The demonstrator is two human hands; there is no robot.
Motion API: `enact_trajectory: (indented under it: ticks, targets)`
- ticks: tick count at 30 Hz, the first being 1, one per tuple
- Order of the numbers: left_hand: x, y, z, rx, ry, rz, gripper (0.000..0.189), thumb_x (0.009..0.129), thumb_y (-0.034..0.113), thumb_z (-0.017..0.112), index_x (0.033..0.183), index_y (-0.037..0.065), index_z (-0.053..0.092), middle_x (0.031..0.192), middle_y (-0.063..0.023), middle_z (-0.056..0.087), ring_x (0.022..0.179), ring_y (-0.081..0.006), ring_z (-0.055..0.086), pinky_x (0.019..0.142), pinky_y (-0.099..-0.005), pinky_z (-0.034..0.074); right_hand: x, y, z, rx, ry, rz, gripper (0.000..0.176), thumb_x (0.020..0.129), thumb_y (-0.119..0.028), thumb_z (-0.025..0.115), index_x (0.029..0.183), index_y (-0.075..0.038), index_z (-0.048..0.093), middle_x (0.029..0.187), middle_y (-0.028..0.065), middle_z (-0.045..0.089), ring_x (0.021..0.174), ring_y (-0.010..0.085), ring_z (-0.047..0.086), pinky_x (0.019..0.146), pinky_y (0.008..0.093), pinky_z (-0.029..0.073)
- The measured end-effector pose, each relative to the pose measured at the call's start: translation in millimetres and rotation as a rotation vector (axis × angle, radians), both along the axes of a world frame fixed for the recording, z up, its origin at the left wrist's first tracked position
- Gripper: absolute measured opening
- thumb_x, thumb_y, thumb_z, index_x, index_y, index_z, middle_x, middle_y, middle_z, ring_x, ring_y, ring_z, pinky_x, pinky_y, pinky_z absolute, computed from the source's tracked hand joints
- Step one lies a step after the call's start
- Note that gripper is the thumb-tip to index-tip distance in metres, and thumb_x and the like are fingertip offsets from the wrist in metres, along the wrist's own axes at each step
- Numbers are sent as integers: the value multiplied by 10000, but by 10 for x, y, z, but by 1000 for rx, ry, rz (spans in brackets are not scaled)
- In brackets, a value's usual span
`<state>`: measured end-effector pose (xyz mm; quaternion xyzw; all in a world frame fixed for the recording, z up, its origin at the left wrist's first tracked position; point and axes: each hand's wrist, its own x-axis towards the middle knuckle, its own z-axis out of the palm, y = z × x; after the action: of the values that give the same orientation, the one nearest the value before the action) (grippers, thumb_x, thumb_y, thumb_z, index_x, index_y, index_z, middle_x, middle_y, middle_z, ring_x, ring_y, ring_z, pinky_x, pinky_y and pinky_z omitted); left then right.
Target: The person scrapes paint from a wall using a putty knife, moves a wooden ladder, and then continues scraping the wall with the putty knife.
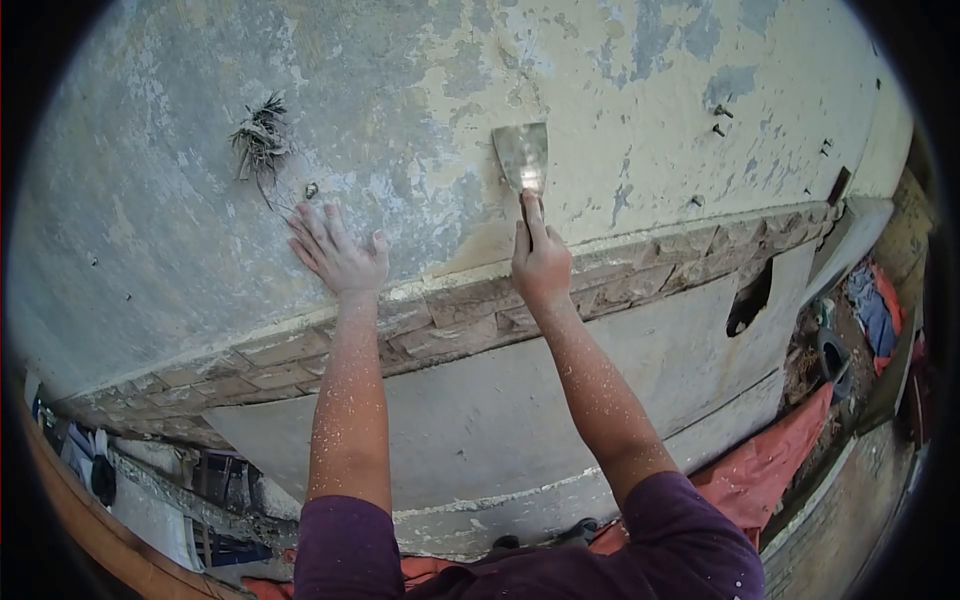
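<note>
My right hand (543,262) is wrapped round the handle of a putty knife (523,160), with one finger stretched along it. The knife's wide metal blade points up and lies against the wall (590,110), where pale yellow paint meets patchy grey. To the left, my left hand (342,252) rests flat on the grey, worn part of the wall with its fingers spread, holding nothing. Pale dust covers its fingers, and flakes speckle both forearms. Just above my left hand, a frayed tuft (260,140) sticks out of the wall.
A stone ledge (460,305) runs below the painted wall. Bolts (722,111) jut out at the upper right. Lower right are a red tarp (770,465), a dark hole (750,298) and blue cloth (872,310). Assorted clutter (225,480) lies at the lower left.
</note>
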<state>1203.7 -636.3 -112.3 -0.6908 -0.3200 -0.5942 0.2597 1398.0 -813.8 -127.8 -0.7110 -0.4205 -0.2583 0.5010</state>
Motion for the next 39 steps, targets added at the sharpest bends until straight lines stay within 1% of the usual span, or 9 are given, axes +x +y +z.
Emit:
enact_trajectory:
  ticks: [8,11,14,17,25,28,30,35,39]
  targets:
    - [18,-44,39,26,-16,-18,727,882,560,352,1447,114,250,1513,-214,189,1393,-460,132,1079,-631,113,-132,-271,-304,-52,78,85,483,916,-126,532,1384,-199,441,788,192,636,618,340,605,550,424,460]
    - [1,-43,19,28,-5,-20,726,877,551,363,1446,114,251,1516,-209,187,1393,-460,131,1078,-632,118,-76,-159,476,-49,65,44,493,934,-203,493,1415,-245,391,641,176,565,588,344,595,553,436,487]
    - [0,-37,10,22,0,-17,728,869,535,379,1448,115,248,1521,-207,176,1394,-461,128,1077,-632,125,-28,-218,500,-64,39,44,497,940,-217,484,1422,-266,373,635,174,562,592,345,598,552,442,487]
    - [-11,-46,23,21,-4,-14,735,860,519,396,1452,114,237,1523,-207,168,1394,-462,126,1077,-631,126,-117,-381,-116,-150,95,61,500,919,-138,521,1401,-207,409,723,211,609,640,359,619,556,432,454]
    - [-69,-134,51,-102,110,71,806,814,474,494,1465,111,189,1532,-218,93,1411,-450,15,1085,-625,97,-85,-142,822,-48,30,71,456,941,-218,469,1393,-236,416,647,185,582,593,357,601,549,464,471]
    - [23,-223,254,-109,122,-82,884,757,359,607,1463,83,152,1493,-292,51,1389,-478,17,1087,-624,80,-285,-334,161,-251,89,97,475,937,-206,473,1405,-243,400,650,194,582,593,371,604,556,456,482]
    - [158,-265,472,-60,4,-120,881,749,364,613,1455,60,184,1464,-331,41,1364,-510,46,1077,-632,112,-419,-356,38,-143,46,135,470,929,-176,493,1392,-211,422,692,198,603,590,359,605,550,440,472]
    - [239,-220,550,39,27,59,822,783,465,540,1435,42,270,1456,-338,71,1341,-535,107,1071,-630,161,-229,-57,1138,-28,33,92,465,918,-135,522,1376,-175,451,735,201,627,617,343,616,542,423,450]
    - [209,-148,394,100,37,-53,798,783,402,564,1431,39,276,1463,-325,71,1345,-537,102,1060,-638,171,-210,-192,341,-124,88,105,477,923,-129,515,1390,-176,432,689,196,603,602,357,599,535,419,448]
